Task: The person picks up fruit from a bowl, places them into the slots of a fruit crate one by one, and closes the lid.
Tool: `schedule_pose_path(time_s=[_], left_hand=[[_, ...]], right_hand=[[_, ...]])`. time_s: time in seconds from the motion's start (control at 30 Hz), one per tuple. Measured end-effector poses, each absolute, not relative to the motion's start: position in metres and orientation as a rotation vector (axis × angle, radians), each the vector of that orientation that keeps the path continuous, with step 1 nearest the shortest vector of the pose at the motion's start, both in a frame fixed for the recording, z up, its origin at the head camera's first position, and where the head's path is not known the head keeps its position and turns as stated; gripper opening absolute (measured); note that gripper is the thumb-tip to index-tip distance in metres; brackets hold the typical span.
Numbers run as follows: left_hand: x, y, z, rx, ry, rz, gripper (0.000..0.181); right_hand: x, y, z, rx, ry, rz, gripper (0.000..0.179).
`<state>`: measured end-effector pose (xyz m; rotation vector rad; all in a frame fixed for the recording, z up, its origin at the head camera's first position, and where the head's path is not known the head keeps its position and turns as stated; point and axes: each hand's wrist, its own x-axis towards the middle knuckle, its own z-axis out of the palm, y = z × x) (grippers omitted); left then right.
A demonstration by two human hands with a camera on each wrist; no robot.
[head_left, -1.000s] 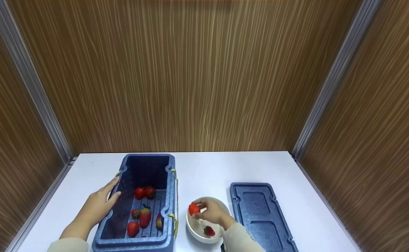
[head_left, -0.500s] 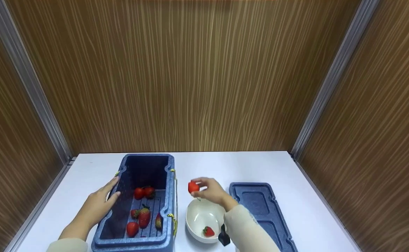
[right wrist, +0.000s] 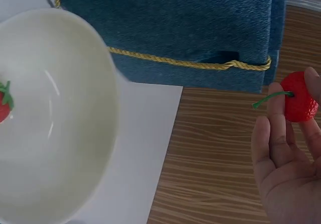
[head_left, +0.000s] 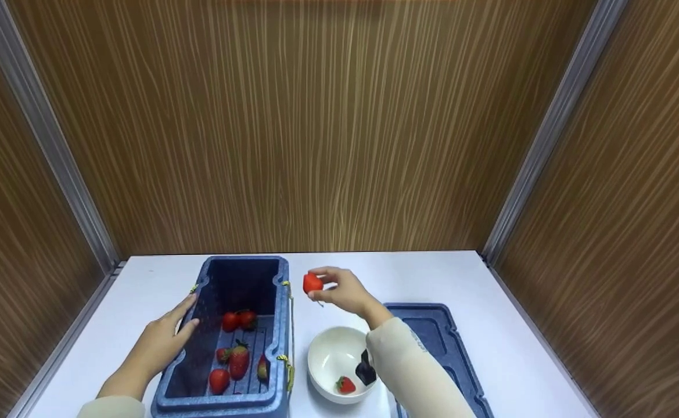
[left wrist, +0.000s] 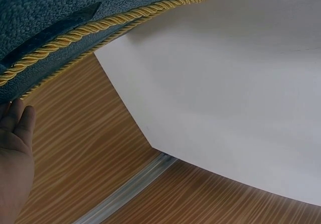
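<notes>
My right hand (head_left: 348, 293) pinches a red, bumpy fruit (head_left: 312, 283) between thumb and fingers, raised beyond the white bowl (head_left: 324, 351). In the right wrist view, a thin green stem sticks out of this fruit (right wrist: 301, 99). A strawberry (head_left: 346, 384) lies in the bowl. To the left stands a deep blue box (head_left: 217, 402) without its cover, with several red fruits inside, among them a large strawberry (head_left: 239, 363). With its fingers fairly straight, my left hand (head_left: 156, 348) rests at the box's left rim; the left wrist view catches only part of that hand (left wrist: 15, 148).
A blue lid (head_left: 426, 331) lies on the white table (head_left: 339, 261) at the right, partly covered by my right sleeve (head_left: 415, 366). Yellow cord (right wrist: 175, 62) runs along the box's side. Wood-grain panels (head_left: 339, 145) enclose the table's back and sides.
My right hand has lifted the red fruit up out of the bowl and carried it away from me, slightly left. The strawberry stays in the bowl. My left hand has not moved.
</notes>
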<state>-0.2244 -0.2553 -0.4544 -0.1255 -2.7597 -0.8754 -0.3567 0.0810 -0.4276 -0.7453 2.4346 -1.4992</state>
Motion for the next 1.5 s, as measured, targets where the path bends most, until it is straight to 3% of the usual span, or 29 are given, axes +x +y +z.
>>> schedule_pose_path(time_s=[0.83, 1.5], left_hand=[[-0.225, -0.257, -0.455, -0.117, -2.752, -0.885, 0.053], [-0.226, -0.257, -0.456, -0.113, -2.746, -0.887, 0.052]], right_hand=[[-0.332, 0.007, -0.397, -1.001, 2.387, -1.533, 0.044], [-0.301, -0.04, -0.41, -1.083, 2.23, -1.478, 0.044]])
